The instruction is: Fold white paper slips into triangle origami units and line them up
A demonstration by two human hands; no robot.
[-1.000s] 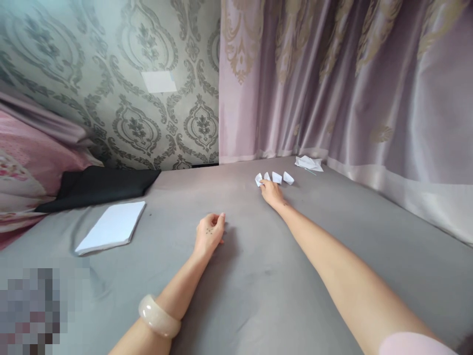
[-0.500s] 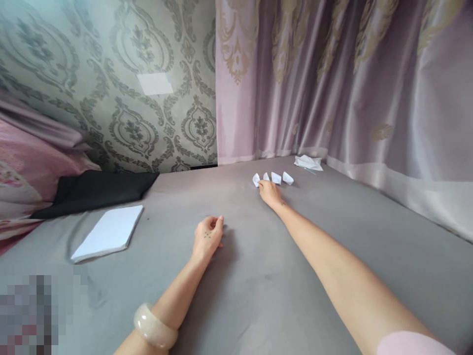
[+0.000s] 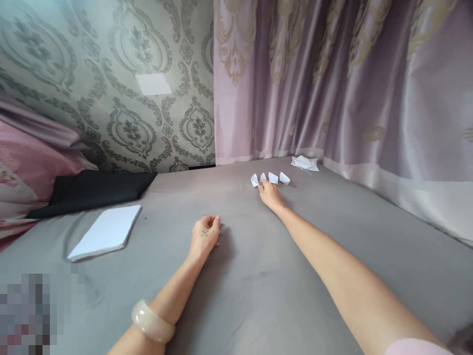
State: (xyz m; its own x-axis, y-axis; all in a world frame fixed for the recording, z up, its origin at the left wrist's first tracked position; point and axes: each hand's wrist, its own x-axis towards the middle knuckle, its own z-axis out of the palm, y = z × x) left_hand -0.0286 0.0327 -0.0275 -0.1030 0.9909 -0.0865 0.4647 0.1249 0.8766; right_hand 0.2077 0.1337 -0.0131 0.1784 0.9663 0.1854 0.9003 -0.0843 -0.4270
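Drawn slightly back from a half-second earlier, the right hand (image 3: pixel 271 194) now has the leftmost folded paper piece (image 3: pixel 254 180) just left of its fingertips. Three other folded pieces (image 3: pixel 273 178) stand just beyond the hand, the row apparently spaced to keep each one apart. Its fingers point forward and down; whether they are parted, pinched or touching the second piece cannot be told. That arm stretches far over the grey sheet (image 3: pixel 251 276), while the left hand (image 3: pixel 205 234), nearer the body, is loosely curled, thumb uppermost, palm hidden, a paper stack (image 3: pixel 107 231) well to its left
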